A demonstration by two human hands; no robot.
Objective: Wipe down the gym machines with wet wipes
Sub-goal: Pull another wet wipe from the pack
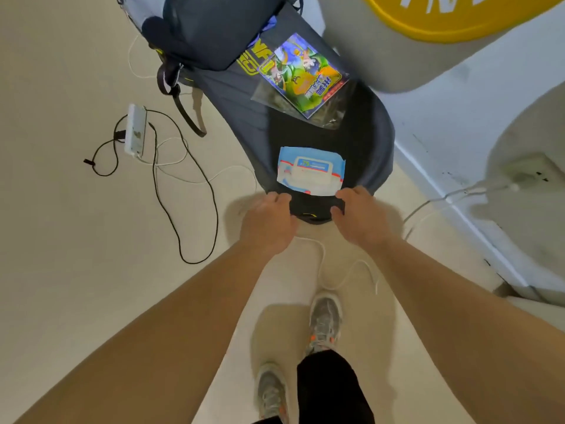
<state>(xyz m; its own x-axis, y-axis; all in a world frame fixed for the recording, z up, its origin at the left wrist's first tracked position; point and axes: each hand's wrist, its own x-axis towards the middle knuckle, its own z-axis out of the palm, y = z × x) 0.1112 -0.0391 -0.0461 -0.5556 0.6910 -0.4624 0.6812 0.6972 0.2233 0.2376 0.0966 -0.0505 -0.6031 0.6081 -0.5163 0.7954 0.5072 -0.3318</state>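
Both hands reach down to the near end of the dark bag (367,142) on the floor (76,71), left hand (269,218) and right hand (356,209) with fingers curled at its edge, though whether either grips anything I cannot tell. One pack of wet wipes (310,172) lies flat on that same end of the bag, just beyond the hands. It looks a soft, light, slick pouch likely to sag and slip, so best held by its sides with thumb and fingers, leaving the stiffer flap lid (312,166) on top free to open.
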